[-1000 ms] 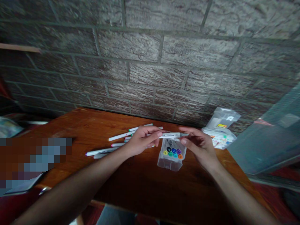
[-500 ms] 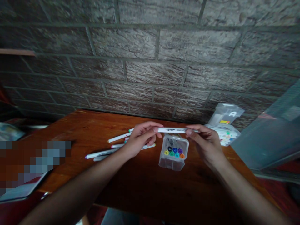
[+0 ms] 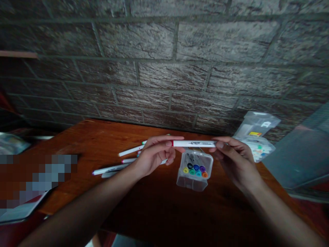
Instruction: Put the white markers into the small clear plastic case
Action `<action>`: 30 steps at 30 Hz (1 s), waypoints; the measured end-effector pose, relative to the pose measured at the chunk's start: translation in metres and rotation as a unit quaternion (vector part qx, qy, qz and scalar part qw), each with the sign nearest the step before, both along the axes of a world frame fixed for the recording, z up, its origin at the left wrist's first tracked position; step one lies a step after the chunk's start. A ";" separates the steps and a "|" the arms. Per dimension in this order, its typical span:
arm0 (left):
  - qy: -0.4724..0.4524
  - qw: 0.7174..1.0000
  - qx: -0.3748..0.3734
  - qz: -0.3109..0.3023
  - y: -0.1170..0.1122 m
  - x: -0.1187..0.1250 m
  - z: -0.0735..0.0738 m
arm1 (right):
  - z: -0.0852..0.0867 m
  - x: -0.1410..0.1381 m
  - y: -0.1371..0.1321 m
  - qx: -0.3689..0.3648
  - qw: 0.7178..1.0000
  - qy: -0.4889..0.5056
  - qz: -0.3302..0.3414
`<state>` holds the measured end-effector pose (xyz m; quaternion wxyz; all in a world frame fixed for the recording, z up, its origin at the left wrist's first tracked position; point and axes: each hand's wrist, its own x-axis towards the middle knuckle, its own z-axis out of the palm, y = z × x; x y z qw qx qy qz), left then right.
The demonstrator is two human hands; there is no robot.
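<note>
A white marker (image 3: pixel 194 143) with a red band is held level between both hands, just above a clear plastic marker box (image 3: pixel 194 169). My left hand (image 3: pixel 155 154) pinches its left end at the red band. My right hand (image 3: pixel 236 161) pinches its right end with fingertips. The box stands on the wooden table (image 3: pixel 154 192) and holds several markers with coloured caps facing up. Several loose white markers (image 3: pixel 115 164) lie on the table behind my left hand.
A brick wall (image 3: pixel 164 68) rises right behind the table. Clear plastic packets (image 3: pixel 257 137) with markers lie at the table's back right. A translucent sheet or bin (image 3: pixel 295 154) stands to the right. A pixelated patch covers part of the left side.
Both hands lifted the marker slightly, and a red band now shows at its left end. The view has shifted a little to the left.
</note>
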<state>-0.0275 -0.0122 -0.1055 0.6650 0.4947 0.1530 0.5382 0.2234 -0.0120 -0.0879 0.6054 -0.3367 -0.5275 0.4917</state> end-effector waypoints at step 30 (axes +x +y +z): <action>0.172 0.970 0.074 0.152 -0.002 0.005 0.000 | -0.009 0.003 -0.007 0.101 0.987 -0.123 -0.009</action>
